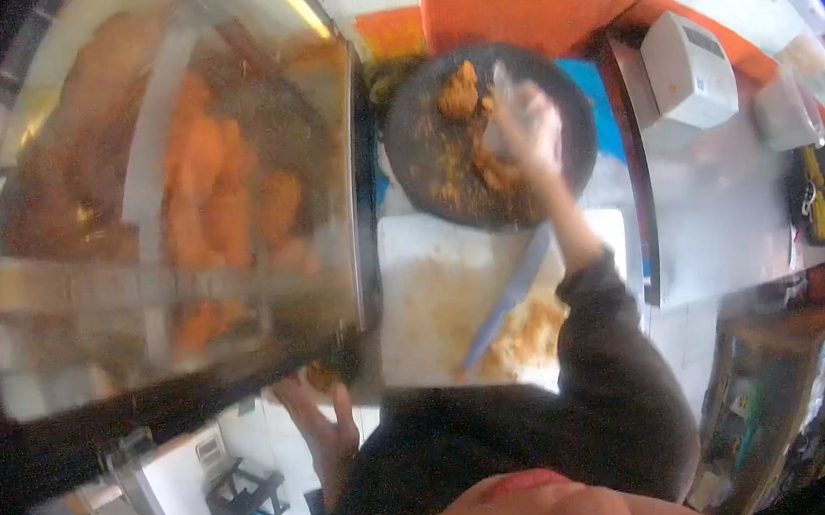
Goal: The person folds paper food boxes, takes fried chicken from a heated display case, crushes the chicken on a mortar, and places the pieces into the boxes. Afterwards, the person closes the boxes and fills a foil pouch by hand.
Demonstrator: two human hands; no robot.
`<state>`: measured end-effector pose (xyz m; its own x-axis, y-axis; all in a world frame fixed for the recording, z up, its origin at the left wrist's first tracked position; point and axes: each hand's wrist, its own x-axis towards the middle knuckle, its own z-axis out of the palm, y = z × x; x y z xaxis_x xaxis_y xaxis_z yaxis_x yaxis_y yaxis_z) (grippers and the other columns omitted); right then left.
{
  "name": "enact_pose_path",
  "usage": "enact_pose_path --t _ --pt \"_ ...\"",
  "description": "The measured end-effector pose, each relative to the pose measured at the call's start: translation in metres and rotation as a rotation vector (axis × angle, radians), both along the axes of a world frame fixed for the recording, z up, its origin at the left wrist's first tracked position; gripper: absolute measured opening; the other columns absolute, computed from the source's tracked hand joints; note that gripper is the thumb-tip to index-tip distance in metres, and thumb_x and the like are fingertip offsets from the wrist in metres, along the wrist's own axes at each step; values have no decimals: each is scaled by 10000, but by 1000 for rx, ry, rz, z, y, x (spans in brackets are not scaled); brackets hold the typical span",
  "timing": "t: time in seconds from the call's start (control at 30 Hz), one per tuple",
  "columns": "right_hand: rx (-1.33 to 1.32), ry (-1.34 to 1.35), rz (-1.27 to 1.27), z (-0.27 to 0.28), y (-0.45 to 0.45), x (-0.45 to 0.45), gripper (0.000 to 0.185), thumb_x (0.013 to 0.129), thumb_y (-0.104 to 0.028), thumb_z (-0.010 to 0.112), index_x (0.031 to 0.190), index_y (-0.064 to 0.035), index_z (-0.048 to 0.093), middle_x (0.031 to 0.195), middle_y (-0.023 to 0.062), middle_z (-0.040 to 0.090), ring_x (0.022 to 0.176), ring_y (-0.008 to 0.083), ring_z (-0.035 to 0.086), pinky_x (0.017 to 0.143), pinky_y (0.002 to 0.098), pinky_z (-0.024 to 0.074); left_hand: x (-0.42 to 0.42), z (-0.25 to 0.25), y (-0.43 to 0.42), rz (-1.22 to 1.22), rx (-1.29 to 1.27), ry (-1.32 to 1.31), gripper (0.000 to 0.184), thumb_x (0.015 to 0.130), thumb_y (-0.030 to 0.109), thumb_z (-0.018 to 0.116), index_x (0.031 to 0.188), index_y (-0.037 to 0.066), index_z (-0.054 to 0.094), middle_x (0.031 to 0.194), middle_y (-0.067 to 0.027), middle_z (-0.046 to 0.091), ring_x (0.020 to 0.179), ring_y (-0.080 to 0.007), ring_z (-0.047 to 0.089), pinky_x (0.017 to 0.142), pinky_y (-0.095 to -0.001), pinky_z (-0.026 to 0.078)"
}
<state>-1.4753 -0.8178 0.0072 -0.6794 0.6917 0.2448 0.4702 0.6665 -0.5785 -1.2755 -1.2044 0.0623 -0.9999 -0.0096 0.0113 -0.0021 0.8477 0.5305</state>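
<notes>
My right hand (537, 134) is stretched over a round black pan (551, 188), smeared by motion. Something clear, like thin plastic, shows around its fingers; whether it grips anything is unclear. In the pan lie a lump of orange-brown fried food (459, 95) and many crumbs. My left hand (324, 423) is low at the left, beside the lower edge of the glass display case (357, 193), thumb and fingers apart. A small brown thing (322, 376) shows near its fingertips, too blurred to name. A blue-grey knife (507, 298) lies diagonally on the white cutting board (426, 286).
Orange fried pieces (209, 188) fill the case at the left. At the right a white box-shaped device (689, 67) stands on a metal counter (714, 206). Below are wooden shelves (779, 400). A black stool (247, 496) stands on the floor at lower left.
</notes>
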Motion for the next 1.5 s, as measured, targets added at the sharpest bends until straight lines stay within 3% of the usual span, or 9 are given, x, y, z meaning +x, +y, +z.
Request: enact_pose_path --t 0.07,0.33,0.4,0.67,0.73,0.93,1.07,1.17,1.5 --pt "-884 586 327 -6 26 6 188 787 -194 702 738 -67 574 745 31 620 654 104 564 627 237 446 12 11 -4 6 26 -38 755 871 250 520 1397 -65 78 1424 -335 108 1328 -487 98 1084 -521 112" --pt "16 280 125 -26 -6 -1 265 792 -309 638 726 -55 602 709 144 630 639 236 609 617 330 474 0 22 8 -38 120 -11 730 867 209 516 1390 -88 103 1438 -314 113 1352 -434 91 1100 -469 99" --pt "-553 354 389 -24 18 -11 295 792 -333 643 733 -47 600 716 160 624 632 226 600 619 324 469 10 32 2 -86 146 13 732 861 195 518 1392 -86 100 1439 -312 115 1355 -427 89 1101 -466 92" --pt "28 255 300 -29 -2 0 229 804 -273 630 792 -47 596 683 142 606 570 220 565 579 325 451 0 32 5 -169 135 79 745 839 154 516 1413 -42 83 1448 -299 102 1356 -425 85 1101 -468 84" --pt "-701 476 466 -29 16 -2 180 770 -202 644 775 -39 570 649 140 579 573 203 547 565 305 439 0 29 1 -205 131 109 750 836 151 516 1415 -37 78 1451 -294 99 1358 -421 83 1101 -468 81" --pt "-103 424 216 -36 21 22 251 804 -265 633 784 -25 563 657 107 542 600 185 549 595 302 454 0 27 -1 -178 131 83 748 830 142 517 1421 -18 88 1460 -272 106 1358 -416 94 1100 -468 103" --pt "-698 684 443 -51 34 6 331 849 -356 586 850 -26 604 657 96 550 619 129 534 613 295 461 5 21 -8 -165 97 71 746 828 155 520 1424 -7 102 1456 -275 121 1359 -411 102 1101 -466 109" --pt "-170 165 -107 -15 -7 14 403 807 -429 605 743 -31 603 657 152 590 615 217 598 608 350 480 6 28 -8 -149 70 52 740 833 158 520 1427 2 106 1453 -277 132 1358 -415 102 1102 -466 107" --pt "5 263 286 -25 -27 17 177 817 -241 599 797 -65 601 738 153 613 629 226 589 600 359 472 12 19 -13 -111 96 60 717 829 172 533 1413 -5 157 1430 -292 188 1331 -469 135 1090 -508 99"
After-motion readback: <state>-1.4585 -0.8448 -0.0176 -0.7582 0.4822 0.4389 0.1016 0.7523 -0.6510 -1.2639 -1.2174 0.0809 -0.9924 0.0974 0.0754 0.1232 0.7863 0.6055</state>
